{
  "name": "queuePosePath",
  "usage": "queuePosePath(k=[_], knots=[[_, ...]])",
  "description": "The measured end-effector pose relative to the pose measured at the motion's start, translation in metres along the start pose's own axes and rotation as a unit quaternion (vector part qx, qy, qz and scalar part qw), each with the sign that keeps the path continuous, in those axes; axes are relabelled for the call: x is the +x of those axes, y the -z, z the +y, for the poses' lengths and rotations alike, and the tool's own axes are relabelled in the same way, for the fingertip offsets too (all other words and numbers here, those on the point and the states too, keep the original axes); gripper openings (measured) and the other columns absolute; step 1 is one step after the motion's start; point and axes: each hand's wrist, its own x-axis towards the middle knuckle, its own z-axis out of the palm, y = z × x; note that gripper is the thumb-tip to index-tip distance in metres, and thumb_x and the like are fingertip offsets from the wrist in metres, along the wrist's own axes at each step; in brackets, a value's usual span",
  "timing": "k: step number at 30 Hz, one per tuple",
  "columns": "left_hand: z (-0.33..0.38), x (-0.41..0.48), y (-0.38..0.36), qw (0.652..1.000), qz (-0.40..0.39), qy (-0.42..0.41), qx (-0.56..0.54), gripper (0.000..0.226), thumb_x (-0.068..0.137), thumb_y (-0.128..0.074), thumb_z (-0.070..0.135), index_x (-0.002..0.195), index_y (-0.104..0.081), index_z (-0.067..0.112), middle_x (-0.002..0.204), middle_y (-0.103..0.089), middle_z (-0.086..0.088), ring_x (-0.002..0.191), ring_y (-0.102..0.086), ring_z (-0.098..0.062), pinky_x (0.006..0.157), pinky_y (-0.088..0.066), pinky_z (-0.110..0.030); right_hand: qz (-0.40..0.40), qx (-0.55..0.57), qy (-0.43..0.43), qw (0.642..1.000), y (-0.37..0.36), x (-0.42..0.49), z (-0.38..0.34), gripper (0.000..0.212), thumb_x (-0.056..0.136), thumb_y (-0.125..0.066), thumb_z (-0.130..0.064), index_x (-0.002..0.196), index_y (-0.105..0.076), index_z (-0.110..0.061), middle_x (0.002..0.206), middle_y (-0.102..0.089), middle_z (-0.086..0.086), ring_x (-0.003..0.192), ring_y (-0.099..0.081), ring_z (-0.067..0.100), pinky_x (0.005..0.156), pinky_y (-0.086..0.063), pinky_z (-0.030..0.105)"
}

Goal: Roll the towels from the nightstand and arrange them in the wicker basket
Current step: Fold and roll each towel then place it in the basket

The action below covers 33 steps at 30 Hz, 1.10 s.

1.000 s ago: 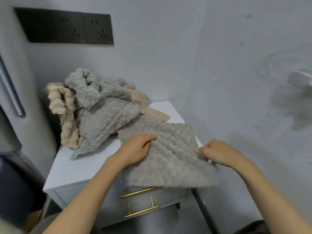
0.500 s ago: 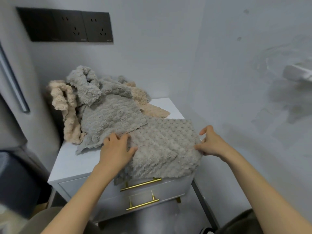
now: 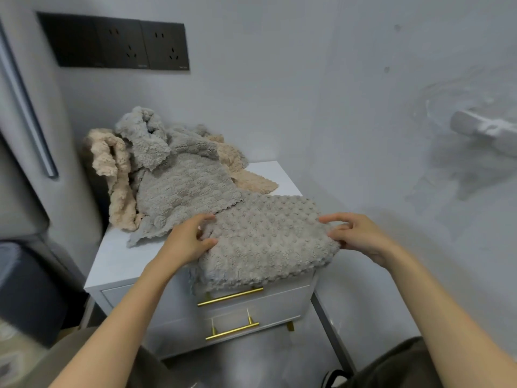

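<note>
A grey bobbled towel lies spread on the front right of the white nightstand, its near edge hanging over the drawer front. My left hand pinches the towel's left edge between thumb and fingers. My right hand holds the towel's right edge, fingers loosely bent over it. Behind lies a heap of more towels: a grey one spread flat, another grey one bunched on top, and beige ones at the left and back. No wicker basket is in view.
Walls close in behind and to the right of the nightstand. Two drawers with gold handles face me. Black wall sockets sit above. A dark bin-like object stands at the left. A white wall fitting juts out at the right.
The bobbled towel went from lifted and held up to lying flat on the nightstand. My left hand moved from its top to its left edge; my right hand stayed at the right edge.
</note>
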Motion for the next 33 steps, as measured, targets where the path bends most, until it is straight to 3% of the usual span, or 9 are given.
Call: queuePosePath(k=[3, 5, 9, 12, 17, 21, 26, 30, 33], knots=[[-0.007, 0.003, 0.005, 0.993, -0.01, -0.008, -0.12, 0.039, 0.082, -0.072, 0.015, 0.117, -0.062, 0.03, 0.112, -0.058, -0.003, 0.086, -0.05, -0.016, 0.081, -0.044, -0.032, 0.028, 0.06, 0.009, 0.998, 0.0, 0.0, 0.002, 0.029, 0.086, -0.06, 0.006, 0.111, -0.07, -0.008, 0.08, -0.064, 0.009, 0.078, -0.059, 0.016, 0.069, -0.057, 0.018], [-0.011, 0.001, 0.01, 0.984, -0.024, -0.008, -0.179, 0.029, 0.083, -0.072, 0.015, 0.103, -0.069, 0.036, 0.096, -0.052, 0.001, 0.078, -0.045, -0.015, 0.074, -0.041, -0.026, 0.046, 0.108, 0.013, 0.993, 0.002, -0.001, 0.002, 0.027, 0.086, -0.061, 0.006, 0.109, -0.069, -0.007, 0.092, -0.066, 0.014, 0.084, -0.061, 0.019, 0.067, -0.057, 0.017], [-0.007, -0.006, 0.022, 0.963, 0.034, -0.027, -0.267, 0.021, 0.083, -0.07, 0.01, 0.097, -0.072, 0.025, 0.054, -0.048, 0.005, 0.054, -0.045, -0.003, 0.062, -0.035, -0.011, 0.082, 0.185, 0.024, 0.979, 0.009, -0.002, 0.003, 0.027, 0.084, -0.06, 0.01, 0.103, -0.069, -0.008, 0.096, -0.069, 0.013, 0.09, -0.063, 0.022, 0.085, -0.055, 0.027], [-0.004, -0.007, 0.03, 0.94, 0.07, -0.032, -0.333, 0.024, 0.08, -0.073, 0.016, 0.102, -0.073, 0.023, 0.075, -0.057, -0.011, 0.072, -0.055, -0.011, 0.069, -0.042, -0.015, 0.084, 0.225, 0.045, 0.97, 0.013, -0.001, 0.003, 0.032, 0.083, -0.06, 0.012, 0.11, -0.066, -0.004, 0.094, -0.07, 0.01, 0.087, -0.066, 0.018, 0.083, -0.055, 0.019], [-0.005, -0.006, 0.036, 0.935, 0.074, -0.026, -0.346, 0.039, 0.066, -0.08, 0.015, 0.104, -0.072, 0.019, 0.081, -0.057, -0.009, 0.07, -0.056, -0.008, 0.062, -0.047, -0.007, 0.094, 0.137, 0.104, 0.981, 0.014, -0.003, 0.005, 0.042, 0.074, -0.071, 0.012, 0.109, -0.067, -0.011, 0.093, -0.072, 0.005, 0.083, -0.069, 0.009, 0.077, -0.054, 0.013], [-0.006, -0.005, 0.034, 0.947, 0.103, -0.036, -0.303, 0.035, 0.062, -0.083, 0.018, 0.096, -0.075, 0.017, 0.074, -0.062, -0.006, 0.07, -0.055, -0.013, 0.061, -0.048, -0.009, 0.158, 0.064, 0.141, 0.975, 0.014, -0.003, 0.007, 0.027, 0.08, -0.071, 0.003, 0.102, -0.072, -0.013, 0.089, -0.073, 0.004, 0.077, -0.067, 0.007, 0.08, -0.055, 0.018], [-0.001, -0.001, 0.03, 0.945, 0.135, -0.029, -0.297, 0.008, 0.081, -0.073, 0.019, 0.085, -0.069, 0.013, 0.079, -0.069, -0.004, 0.072, -0.061, -0.013, 0.064, -0.049, -0.015, 0.216, -0.01, 0.186, 0.958, 0.015, -0.004, 0.002, 0.007, 0.087, -0.068, -0.018, 0.084, -0.071, -0.024, 0.09, -0.07, 0.0, 0.085, -0.063, 0.014, 0.08, -0.047, 0.026], [0.006, 0.0, 0.033, 0.925, 0.094, -0.074, -0.361, 0.005, 0.094, -0.055, 0.028, 0.091, -0.055, 0.024, 0.085, -0.056, -0.005, 0.079, -0.05, -0.016, 0.075, -0.038, -0.032, 0.19, 0.098, 0.194, 0.957, 0.012, -0.007, -0.012, 0.011, 0.098, -0.052, -0.017, 0.093, -0.06, -0.024, 0.092, -0.064, -0.001, 0.081, -0.06, 0.003, 0.083, -0.046, 0.024], [0.013, 0.002, 0.032, 0.919, 0.085, -0.052, -0.382, 0.008, 0.096, -0.049, 0.038, 0.089, -0.047, 0.036, 0.081, -0.052, -0.011, 0.072, -0.046, -0.02, 0.068, -0.037, -0.037, 0.198, 0.132, 0.192, 0.952, 0.007, -0.006, -0.019, 0.008, 0.102, -0.044, -0.02, 0.097, -0.05, -0.02, 0.077, -0.064, -0.001, 0.059, -0.057, 0.0, 0.061, -0.046, 0.019]])
